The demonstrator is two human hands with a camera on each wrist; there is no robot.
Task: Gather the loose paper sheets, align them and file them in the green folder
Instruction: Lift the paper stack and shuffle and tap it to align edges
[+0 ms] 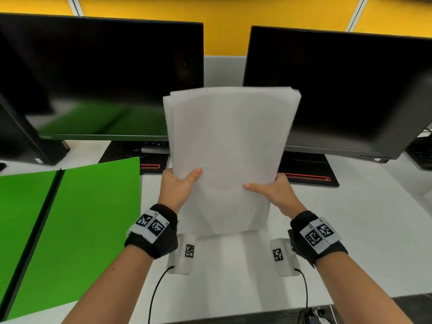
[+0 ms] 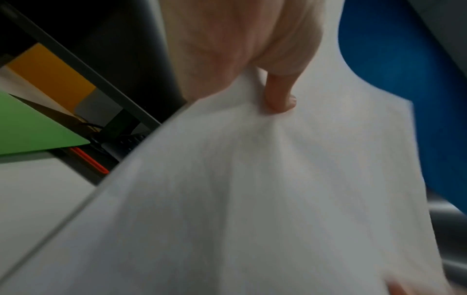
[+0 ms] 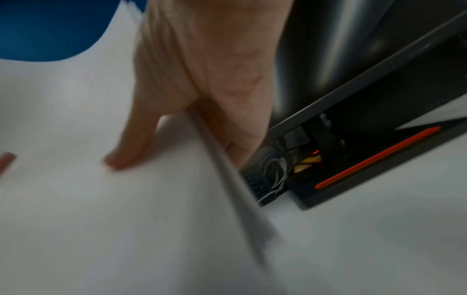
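A stack of white paper sheets [image 1: 230,146] stands upright on its bottom edge on the white desk, between the two monitors. My left hand [image 1: 180,183] grips its left side, thumb on the front face, fingers hidden behind. My right hand [image 1: 273,189] grips the right side the same way. The top edges of the sheets are slightly uneven at the upper left. The left wrist view shows the thumb [image 2: 279,93] pressed on the paper [image 2: 252,199]; the right wrist view shows the other thumb [image 3: 131,143] on the sheets [image 3: 113,219]. The green folder [image 1: 70,230] lies open flat at the left.
Two dark monitors [image 1: 100,76] [image 1: 339,90] stand behind the paper, their black bases with red stripes [image 1: 308,176] just beyond my hands. The white desk [image 1: 362,242] stretches to the right. Cables run from my wrist cameras toward the near desk edge.
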